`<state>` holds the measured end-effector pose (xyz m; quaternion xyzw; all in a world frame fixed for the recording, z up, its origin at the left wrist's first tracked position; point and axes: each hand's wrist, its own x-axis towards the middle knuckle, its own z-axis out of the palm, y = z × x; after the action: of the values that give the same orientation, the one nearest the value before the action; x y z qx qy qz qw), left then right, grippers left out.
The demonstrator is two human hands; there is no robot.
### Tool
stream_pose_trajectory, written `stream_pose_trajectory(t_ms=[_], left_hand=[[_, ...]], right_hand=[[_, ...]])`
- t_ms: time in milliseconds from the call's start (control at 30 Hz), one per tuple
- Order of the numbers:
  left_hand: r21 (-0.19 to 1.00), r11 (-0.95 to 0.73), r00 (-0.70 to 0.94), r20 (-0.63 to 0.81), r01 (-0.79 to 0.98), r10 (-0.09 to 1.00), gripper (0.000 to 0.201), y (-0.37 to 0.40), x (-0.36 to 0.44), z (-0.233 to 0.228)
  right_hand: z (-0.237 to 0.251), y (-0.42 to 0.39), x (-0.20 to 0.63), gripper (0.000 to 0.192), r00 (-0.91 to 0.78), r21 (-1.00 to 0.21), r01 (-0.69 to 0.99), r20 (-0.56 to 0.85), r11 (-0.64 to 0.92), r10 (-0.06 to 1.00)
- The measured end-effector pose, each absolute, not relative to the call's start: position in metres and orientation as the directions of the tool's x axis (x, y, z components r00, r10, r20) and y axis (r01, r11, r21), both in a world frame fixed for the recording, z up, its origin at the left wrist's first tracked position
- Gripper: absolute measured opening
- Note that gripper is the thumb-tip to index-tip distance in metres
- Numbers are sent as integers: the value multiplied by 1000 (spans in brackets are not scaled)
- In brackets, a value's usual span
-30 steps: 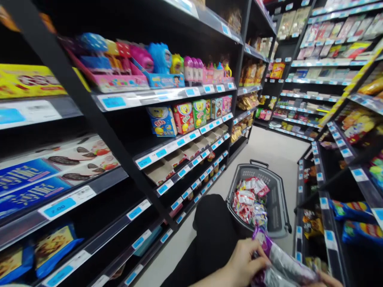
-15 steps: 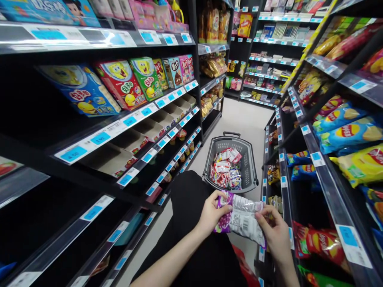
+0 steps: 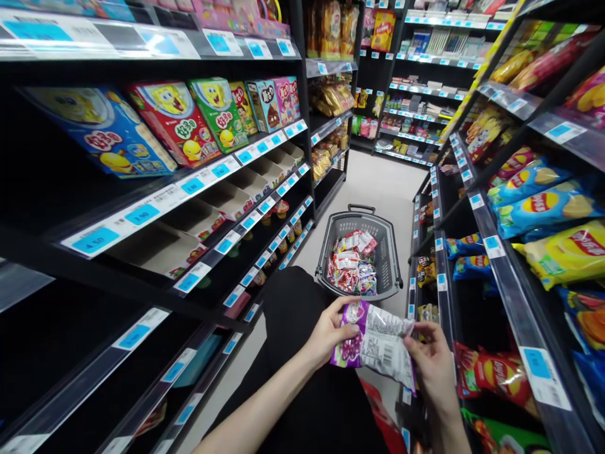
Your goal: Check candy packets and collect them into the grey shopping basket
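A purple and silver candy bag point(image 3: 375, 343) with grapes printed on it is stretched between my two hands, its printed barcode side facing up. My left hand point(image 3: 328, 334) pinches the purple left end, thumb on top. At the silver right end, my right hand point(image 3: 430, 356) grips the edge between thumb and fingers. Just beyond the bag, a grey shopping basket point(image 3: 388, 252) stands on the floor. Several small red, white and blue snack packets point(image 3: 352, 261) lie inside it.
On the left, a black shelf holds upright cartoon snack boxes point(image 3: 177, 123) and open cardboard trays point(image 3: 158, 249). Chip bags point(image 3: 543, 205) fill the right shelves. The pale aisle floor point(image 3: 378, 176) runs to a shelf at the far end. My black-clad knee point(image 3: 288, 309) is beside the basket.
The view has shifted slightly, so the shelves and basket appear a little further left and up. Both hands keep hold of the candy bag, which has tilted a little.
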<state>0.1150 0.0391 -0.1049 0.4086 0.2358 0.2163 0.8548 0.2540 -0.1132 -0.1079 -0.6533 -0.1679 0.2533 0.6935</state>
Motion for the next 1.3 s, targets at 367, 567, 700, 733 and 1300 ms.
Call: stream_pose_trajectory(t_ms=[367,567,700,733,1300], left_hand=[[617,727,879,-115,-302,462,84,34,117,-111],[823,541,808,-196,-172,556,76,23,123,-120],[885,460,841,-195,-72,506,73,27,121,-117],[901,431,854,-188,-46,485,73,27,121,-115],[877,460,814,-164,-138,558,100,42,111,-103]], right_hand=[[-132,-108,228,34,822,-981,-193,-163,-3,546],[-122,-101,207,29,687,-988,-141,-142,-61,713],[-103,-110,242,52,580,-988,-98,-157,-123,799],[-99,-110,253,56,594,-987,-65,-158,-149,788],[-86,-102,259,36,748,-992,-113,-119,-51,653]])
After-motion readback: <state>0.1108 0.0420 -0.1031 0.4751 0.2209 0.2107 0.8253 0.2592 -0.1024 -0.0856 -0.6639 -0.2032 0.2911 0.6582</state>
